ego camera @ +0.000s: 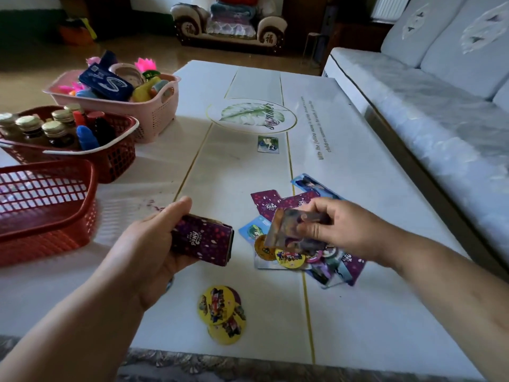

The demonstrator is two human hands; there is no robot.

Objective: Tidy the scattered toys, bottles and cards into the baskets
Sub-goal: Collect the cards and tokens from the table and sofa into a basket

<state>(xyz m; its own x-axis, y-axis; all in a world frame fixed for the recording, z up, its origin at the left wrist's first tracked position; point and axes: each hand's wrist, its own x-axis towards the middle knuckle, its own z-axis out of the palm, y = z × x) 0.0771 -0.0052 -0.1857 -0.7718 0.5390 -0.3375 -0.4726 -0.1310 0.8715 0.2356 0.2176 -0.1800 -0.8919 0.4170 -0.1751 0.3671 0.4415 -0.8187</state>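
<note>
Table (248,175) strewn with loose cards (290,259).
Left hand (154,244) grips a purple card stack (202,242); right hand (338,230), directly above the loose cards, pinches a single card (292,232) between thumb and fingers.

Table (237,172) centre free; pink basket (157,114), bottle basket (118,161), near red basket (55,224) block left; card pile (278,202) right.

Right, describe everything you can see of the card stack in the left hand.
The card stack is a thick deck of rectangular, glossy-looking cards. The top card shows a purple back with pink specks and My Little Pony lettering. Its edges sit slightly uneven. It lies roughly flat above the table, gripped by the left hand: thumb along its far edge, palm cupping it beneath. Nothing else touches it.
</note>
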